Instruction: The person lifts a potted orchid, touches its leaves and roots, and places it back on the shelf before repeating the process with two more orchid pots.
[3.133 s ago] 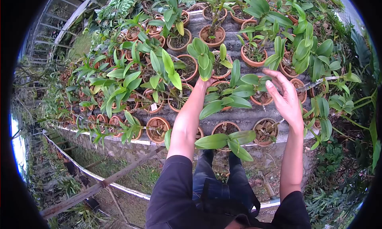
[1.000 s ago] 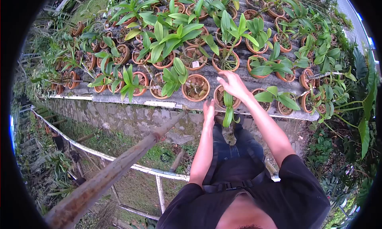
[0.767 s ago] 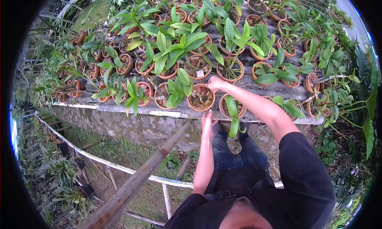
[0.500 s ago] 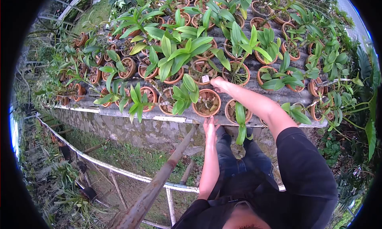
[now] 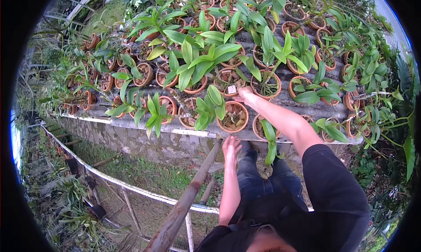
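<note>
My right hand (image 5: 245,95) reaches over the bench, its fingers closed at the front right rim of a clay pot (image 5: 218,79) bearing a small pale square tag (image 5: 231,90). The fingertips are partly hidden. Directly in front stands another clay pot (image 5: 233,117), filled with brown chunks, at the bench's front edge. Just below that edge is my left hand (image 5: 231,147), empty, its fingers loosely curled and apart. To the left, a broad-leaved plant (image 5: 210,107) leans beside the front pot. On the right, a pot (image 5: 262,128) has long leaves hanging over the edge.
Rows of potted green plants (image 5: 206,61) crowd the corrugated grey bench (image 5: 289,103). A low stone wall (image 5: 162,142) supports its front. A rusty pole (image 5: 188,195) slants up on the left of my body, near a white rail (image 5: 144,193).
My left hand has drawn back from the underside of the front pot and its fingers have loosened. My right hand stays by the tagged pot. The whole view has shifted slightly.
</note>
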Action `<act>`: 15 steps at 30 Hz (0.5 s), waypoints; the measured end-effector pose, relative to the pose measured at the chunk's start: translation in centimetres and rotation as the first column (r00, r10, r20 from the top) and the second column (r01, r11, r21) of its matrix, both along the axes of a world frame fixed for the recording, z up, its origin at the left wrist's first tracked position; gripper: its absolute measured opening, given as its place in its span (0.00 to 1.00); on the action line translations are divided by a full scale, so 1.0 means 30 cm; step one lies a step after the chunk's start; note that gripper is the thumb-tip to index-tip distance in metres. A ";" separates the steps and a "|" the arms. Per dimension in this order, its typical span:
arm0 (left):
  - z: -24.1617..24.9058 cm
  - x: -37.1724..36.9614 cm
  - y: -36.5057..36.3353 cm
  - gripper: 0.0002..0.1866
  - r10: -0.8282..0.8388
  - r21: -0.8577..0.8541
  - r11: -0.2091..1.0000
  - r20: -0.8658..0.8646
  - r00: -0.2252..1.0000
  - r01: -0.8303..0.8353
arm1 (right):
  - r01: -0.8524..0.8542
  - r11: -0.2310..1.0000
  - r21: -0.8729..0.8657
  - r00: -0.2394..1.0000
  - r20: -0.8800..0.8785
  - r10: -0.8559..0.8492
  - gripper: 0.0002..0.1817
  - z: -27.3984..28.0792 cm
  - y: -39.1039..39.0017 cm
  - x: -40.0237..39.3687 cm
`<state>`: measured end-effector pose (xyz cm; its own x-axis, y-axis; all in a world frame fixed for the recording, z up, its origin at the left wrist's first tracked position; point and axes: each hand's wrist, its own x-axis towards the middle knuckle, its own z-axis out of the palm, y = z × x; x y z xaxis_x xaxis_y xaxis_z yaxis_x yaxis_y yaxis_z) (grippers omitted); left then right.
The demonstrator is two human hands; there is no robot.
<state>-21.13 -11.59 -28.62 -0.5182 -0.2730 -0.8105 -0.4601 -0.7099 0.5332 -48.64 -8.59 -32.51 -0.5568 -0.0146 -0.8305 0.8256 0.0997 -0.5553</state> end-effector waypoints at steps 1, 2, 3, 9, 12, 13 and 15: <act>0.002 0.002 -0.002 0.37 0.006 0.007 1.000 -0.006 1.000 -0.006 | -0.031 1.000 0.002 0.999 0.010 0.031 0.17 0.008 0.001 -0.004; 0.004 0.006 -0.005 0.39 0.011 0.014 1.000 -0.011 1.000 -0.011 | -0.060 0.998 0.002 0.998 0.021 0.060 0.18 0.024 0.010 -0.008; 0.021 -0.007 -0.004 0.40 0.010 -0.007 1.000 -0.007 1.000 -0.010 | -0.090 0.996 0.002 0.996 0.030 0.089 0.19 0.023 0.022 -0.016; 0.004 -0.122 0.017 0.40 0.057 -0.040 0.997 -0.047 0.997 -0.059 | -0.088 0.986 -0.145 0.996 0.021 0.092 0.19 0.110 0.059 -0.009; -0.033 -0.148 0.035 0.35 0.113 -0.039 0.992 -0.065 0.991 -0.116 | -0.056 0.981 -0.186 0.997 0.045 0.066 0.17 0.135 0.072 -0.005; -0.039 -0.154 0.041 0.33 0.129 -0.052 0.990 -0.067 0.989 -0.133 | -0.062 0.979 -0.195 0.997 0.041 0.071 0.17 0.142 0.082 -0.006; -0.043 -0.158 0.052 0.30 0.165 -0.062 0.984 -0.070 0.984 -0.169 | -0.102 0.976 -0.192 0.993 0.032 0.111 0.18 0.178 0.103 -0.002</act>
<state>-25.86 -10.02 -29.93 -0.5111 -0.4127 -0.7540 -0.3015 -0.7353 0.6069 -48.70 -5.50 -27.17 -0.5080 -0.2315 -0.8297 0.8391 0.0846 -0.5374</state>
